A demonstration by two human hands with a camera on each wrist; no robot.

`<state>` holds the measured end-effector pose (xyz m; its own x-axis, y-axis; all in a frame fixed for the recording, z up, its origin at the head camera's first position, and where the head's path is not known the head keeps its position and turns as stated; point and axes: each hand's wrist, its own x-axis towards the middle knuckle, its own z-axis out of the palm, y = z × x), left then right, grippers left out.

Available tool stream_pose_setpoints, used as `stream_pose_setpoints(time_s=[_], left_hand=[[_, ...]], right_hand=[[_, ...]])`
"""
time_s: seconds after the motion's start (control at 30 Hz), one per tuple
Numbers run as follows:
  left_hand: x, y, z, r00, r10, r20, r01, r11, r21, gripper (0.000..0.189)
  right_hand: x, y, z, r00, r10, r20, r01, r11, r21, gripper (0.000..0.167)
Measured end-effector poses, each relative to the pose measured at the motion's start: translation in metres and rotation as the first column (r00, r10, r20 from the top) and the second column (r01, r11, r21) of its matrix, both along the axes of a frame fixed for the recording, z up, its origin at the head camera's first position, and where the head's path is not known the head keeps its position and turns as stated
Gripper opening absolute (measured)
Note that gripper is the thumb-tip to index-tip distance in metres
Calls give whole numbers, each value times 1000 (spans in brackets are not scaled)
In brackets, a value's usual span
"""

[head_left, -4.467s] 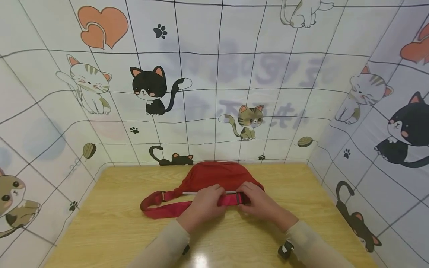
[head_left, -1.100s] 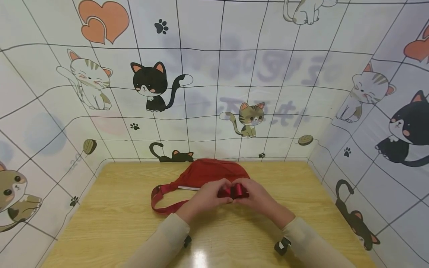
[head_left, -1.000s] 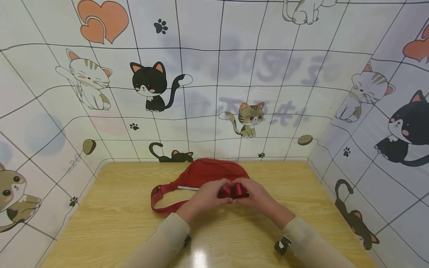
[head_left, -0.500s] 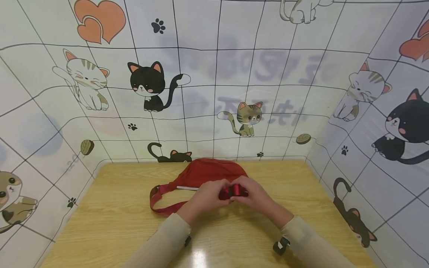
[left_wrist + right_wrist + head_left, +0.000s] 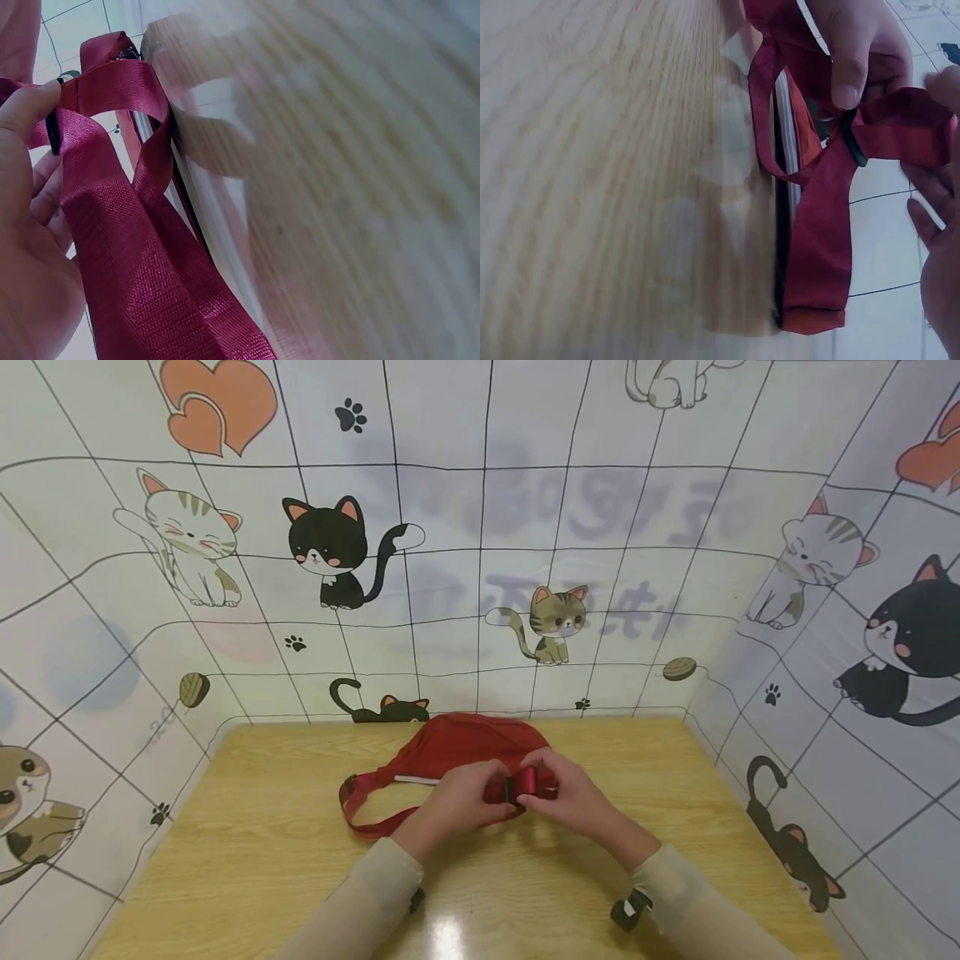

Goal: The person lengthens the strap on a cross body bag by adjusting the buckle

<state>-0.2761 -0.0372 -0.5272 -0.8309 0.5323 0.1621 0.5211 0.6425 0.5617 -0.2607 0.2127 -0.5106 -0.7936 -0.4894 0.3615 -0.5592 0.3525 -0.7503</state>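
A red waist bag (image 5: 480,743) lies at the back of the table, its long red strap (image 5: 375,827) looping out to the left and front. With thumb and fingers my left hand (image 5: 461,797) pinches the strap beside a black slider buckle (image 5: 853,139), seen up close in the right wrist view. To the right of that buckle, my right hand (image 5: 570,789) pinches a raised loop of strap (image 5: 528,780). The strap hangs down past my left hand in the left wrist view. Part of the bag's front is hidden behind both hands.
Beneath the bag is a light wood-grain table (image 5: 262,860). Cat-printed, grid-patterned cloth walls (image 5: 465,527) rise at the back and both sides, close behind the bag. Each sleeve carries a small black device (image 5: 630,910) at the wrist.
Earlier the strap lay flat before the bag. Both hands have since lifted it, forming a loop by the slider buckle. Most recently, my right hand has shifted slightly, and more of the buckle shows.
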Motion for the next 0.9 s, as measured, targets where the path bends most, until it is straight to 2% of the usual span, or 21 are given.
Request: stream_pose_setpoints(time_s=[0.07, 0.17, 0.23, 0.33, 0.43, 0.5, 0.57, 0.67, 0.77, 0.83, 0.9], left_hand=[[-1, -1, -1, 1000, -3, -9, 3, 1000, -8, 42], [-1, -1, -1, 1000, -8, -19, 7, 1000, -20, 43], [-1, -1, -1, 1000, -10, -20, 9, 1000, -26, 43], [0, -1, 1, 1000, -10, -16, 10, 1000, -24, 42], [0, -1, 2, 1000, -3, -11, 3, 1000, -26, 42], [1, -1, 3, 1000, 6, -7, -6, 1000, -31, 42], [1, -2, 3, 1000, 11, -8, -12, 999, -36, 43], [0, -2, 3, 1000, 8, -17, -9, 999, -44, 44], [0, -2, 3, 999, -3, -33, 1, 998, -57, 45], [0, -2, 3, 999, -8, -38, 5, 998, -64, 45], [0, -2, 4, 999, -5, -41, 3, 998, -66, 45]], right_hand=[[-2, -3, 2, 996, 17, -86, -10, 997, 83, 52], [-5, -8, 3, 974, 31, -223, 7, 985, 171, 54], [-6, -10, 3, 968, 27, -251, 21, 982, 186, 51], [-5, -10, 3, 980, 2, -198, 26, 990, 141, 45], [-2, -8, 3, 995, -5, -103, 6, 1000, 11, 41], [0, -6, 4, 999, 5, -50, -9, 997, -72, 41], [0, -6, 4, 999, 10, -37, -13, 996, -92, 45], [-1, -8, 6, 997, -16, -79, 19, 999, 30, 49], [-2, -12, 8, 985, -30, -169, 61, 982, 179, 48], [-3, -15, 9, 977, -38, -211, 86, 970, 227, 45], [-3, -17, 10, 974, -48, -219, 100, 968, 231, 40]])
